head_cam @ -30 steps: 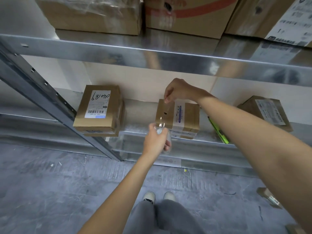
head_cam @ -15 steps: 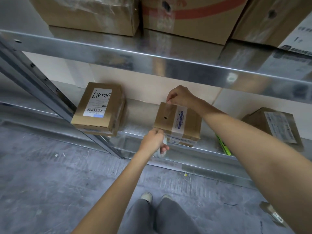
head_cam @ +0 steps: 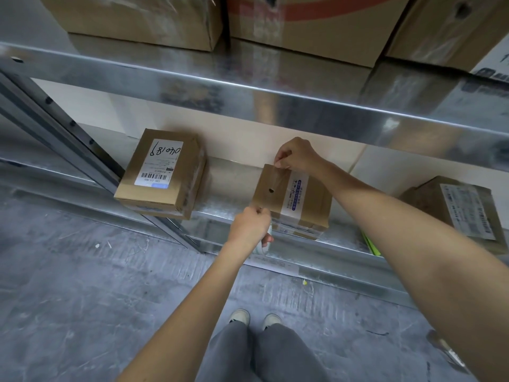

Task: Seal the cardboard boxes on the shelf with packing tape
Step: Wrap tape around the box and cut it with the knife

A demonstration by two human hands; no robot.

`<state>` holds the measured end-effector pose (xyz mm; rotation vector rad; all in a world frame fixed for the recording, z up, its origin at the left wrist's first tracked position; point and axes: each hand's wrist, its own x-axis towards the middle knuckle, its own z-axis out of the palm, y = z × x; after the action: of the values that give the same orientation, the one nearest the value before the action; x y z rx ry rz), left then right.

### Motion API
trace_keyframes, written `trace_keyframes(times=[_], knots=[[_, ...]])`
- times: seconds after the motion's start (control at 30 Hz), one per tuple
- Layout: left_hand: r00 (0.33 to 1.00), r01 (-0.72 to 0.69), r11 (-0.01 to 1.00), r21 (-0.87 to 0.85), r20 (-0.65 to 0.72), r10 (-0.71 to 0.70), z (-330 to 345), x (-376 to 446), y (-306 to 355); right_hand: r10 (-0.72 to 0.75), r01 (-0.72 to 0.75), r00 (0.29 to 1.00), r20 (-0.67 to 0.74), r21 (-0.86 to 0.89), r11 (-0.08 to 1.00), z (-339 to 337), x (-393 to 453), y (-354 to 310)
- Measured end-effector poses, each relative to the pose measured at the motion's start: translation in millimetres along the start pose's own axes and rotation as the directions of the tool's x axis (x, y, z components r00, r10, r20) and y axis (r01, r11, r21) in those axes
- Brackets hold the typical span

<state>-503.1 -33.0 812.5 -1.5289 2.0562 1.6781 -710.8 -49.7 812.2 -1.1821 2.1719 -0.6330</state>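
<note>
A small cardboard box (head_cam: pixel 300 199) with a hole in its top sits on the lower metal shelf (head_cam: pixel 228 199). My right hand (head_cam: pixel 296 155) pinches the free end of clear packing tape at the box's far top edge. A strip of tape (head_cam: pixel 278 183) lies stretched over the box top toward its near edge. My left hand (head_cam: pixel 249 227) grips the tape roll (head_cam: pixel 264 244) at the box's near left corner, just below the shelf lip. Most of the roll is hidden by my fingers.
Another labelled box (head_cam: pixel 162 172) stands on the shelf to the left, beside a slanted metal upright (head_cam: pixel 68 128). A third box (head_cam: pixel 462 213) lies at the right, with a green object (head_cam: pixel 371 244) near the shelf edge. Large cartons (head_cam: pixel 308 23) fill the upper shelf.
My right hand came down onto the box's far edge with the tape end. My left hand drew the roll down past the box's near corner, laying the strip over the top.
</note>
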Motion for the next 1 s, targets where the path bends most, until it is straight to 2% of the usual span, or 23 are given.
trace_keyframes(times=[0.33, 0.5, 0.7, 0.8, 1.0], knots=[[1.000, 0.018, 0.999, 0.039, -0.015, -0.018, 0, 4, 2, 0.033, -0.032, 0.999, 0.027, -0.010, 0.999, 2, 5, 4], [1.000, 0.018, 0.999, 0.032, -0.024, -0.017, 1, 6, 0, 0.085, -0.087, 0.995, 0.058, 0.045, 0.995, 0, 6, 5], [0.998, 0.048, 0.998, 0.031, -0.034, -0.047, 4, 12, -6, 0.280, -0.302, 0.953, 0.116, 0.263, 0.916, 2, 10, 6], [0.997, 0.075, 0.997, 0.031, -0.033, -0.074, 3, 15, -7, 0.390, -0.415, 0.910, 0.144, 0.276, 0.867, 5, 9, 4], [0.995, 0.089, 0.996, 0.025, -0.039, -0.088, 5, 17, -6, 0.512, -0.554, 0.831, 0.219, 0.243, 0.796, 1, 5, -10]])
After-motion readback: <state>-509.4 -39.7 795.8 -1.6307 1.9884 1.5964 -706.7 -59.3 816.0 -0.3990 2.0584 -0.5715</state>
